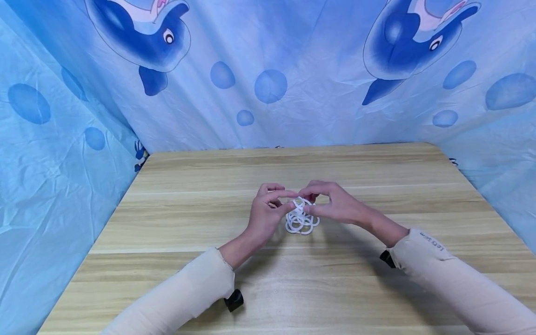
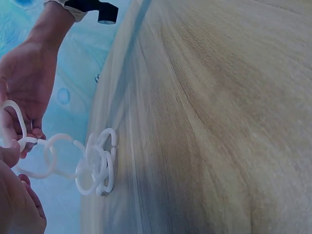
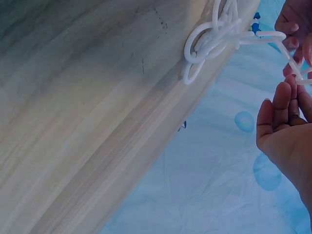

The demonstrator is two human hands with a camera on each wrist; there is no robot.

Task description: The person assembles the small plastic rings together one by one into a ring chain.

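Between the hands, just above the table, hangs a chain of white plastic rings [image 1: 298, 218], its lower links bunched on the wood. My left hand [image 1: 265, 209] pinches one upper ring [image 2: 13, 117] between thumb and fingers. From the other side, my right hand [image 1: 337, 202] grips a ring at the same upper end, thumb low and index finger on top. The fingertips of both hands nearly meet there. In the left wrist view, gapped links [image 2: 61, 153] run from the hands down to the heap [image 2: 100, 163]. Fingers partly hide the joint being held.
A light wood-grain table [image 1: 188, 223] spreads beneath both arms. Behind it and at its sides hangs a blue curtain [image 1: 314, 111] with dolphins and bubbles. Black wrist cameras [image 1: 234, 300] stick out below the cream sleeves [image 1: 188, 288], close over the tabletop.
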